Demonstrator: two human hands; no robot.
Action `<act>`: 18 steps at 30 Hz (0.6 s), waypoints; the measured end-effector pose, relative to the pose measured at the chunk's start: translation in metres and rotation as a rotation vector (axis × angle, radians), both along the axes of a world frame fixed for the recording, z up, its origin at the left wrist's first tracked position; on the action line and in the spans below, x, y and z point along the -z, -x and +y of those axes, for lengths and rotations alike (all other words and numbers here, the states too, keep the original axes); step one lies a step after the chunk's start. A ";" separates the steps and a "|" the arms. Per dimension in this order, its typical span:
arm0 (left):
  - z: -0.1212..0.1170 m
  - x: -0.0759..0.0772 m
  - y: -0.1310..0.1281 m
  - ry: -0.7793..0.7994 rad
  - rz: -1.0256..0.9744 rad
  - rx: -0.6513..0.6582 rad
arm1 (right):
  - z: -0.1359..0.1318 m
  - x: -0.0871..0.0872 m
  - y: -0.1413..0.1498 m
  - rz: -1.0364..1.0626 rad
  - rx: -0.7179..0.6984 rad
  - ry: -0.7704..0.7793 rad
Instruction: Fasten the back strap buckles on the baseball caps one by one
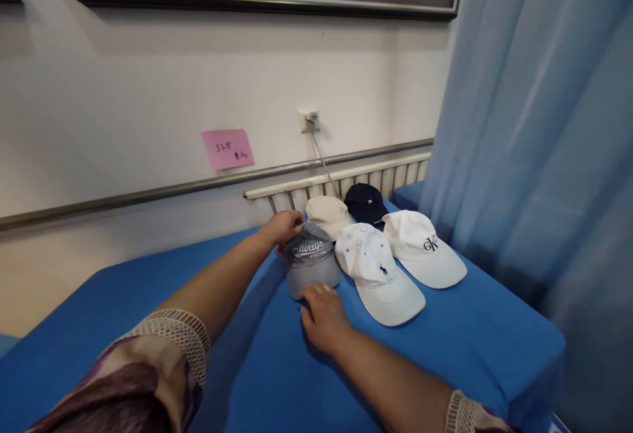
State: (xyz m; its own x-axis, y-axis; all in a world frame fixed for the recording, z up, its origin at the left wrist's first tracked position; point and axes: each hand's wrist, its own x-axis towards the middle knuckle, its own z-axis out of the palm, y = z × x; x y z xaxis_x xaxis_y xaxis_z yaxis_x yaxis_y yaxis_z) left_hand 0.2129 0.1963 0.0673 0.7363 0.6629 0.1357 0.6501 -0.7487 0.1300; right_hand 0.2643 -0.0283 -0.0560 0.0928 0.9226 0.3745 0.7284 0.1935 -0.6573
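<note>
Gray cap (312, 255): on blue cloth (267, 347), L of other caps, brim to wearer.
White cap w/ horse logo (370, 265): just beside it, R.
CK cap (420, 248): farther R.
Cream cap (327, 214), navy cap (364, 203): behind, nr radiator (346, 179); block rear side.
L hand (284, 227): fingers curled at crown's rear L edge, touching; can't tell if gripping.
R hand (325, 317): part open, fingertips on brim edge, thumb apart.

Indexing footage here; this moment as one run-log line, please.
left hand: at crown of grey cap | right hand: at its brim | nearby: white horse-logo cap, white CK cap, cream cap, navy cap, on blue cloth
</note>
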 end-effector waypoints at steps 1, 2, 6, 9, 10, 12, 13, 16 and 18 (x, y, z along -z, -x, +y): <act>0.000 0.002 0.001 0.013 -0.010 -0.002 | 0.001 -0.001 -0.002 -0.016 0.034 0.009; 0.000 0.004 0.002 0.026 -0.023 -0.009 | 0.001 -0.001 -0.004 -0.037 0.052 0.024; 0.004 0.015 0.019 0.064 -0.114 -0.121 | 0.002 -0.001 -0.007 -0.123 0.058 0.074; 0.011 0.029 0.043 0.114 -0.189 -0.268 | 0.003 0.000 -0.006 -0.148 0.081 0.085; 0.013 0.035 0.051 0.145 -0.207 -0.317 | 0.003 0.001 -0.005 -0.151 0.090 0.086; 0.018 0.048 0.067 0.233 -0.240 -0.396 | 0.003 0.001 -0.004 -0.152 0.099 0.081; 0.021 0.054 0.073 0.287 -0.257 -0.421 | 0.004 0.002 -0.004 -0.150 0.100 0.076; 0.026 0.072 0.078 0.454 -0.345 -0.451 | 0.005 0.001 -0.003 -0.151 0.100 0.066; 0.029 0.082 0.073 0.546 -0.437 -0.450 | 0.005 0.001 -0.003 -0.157 0.100 0.067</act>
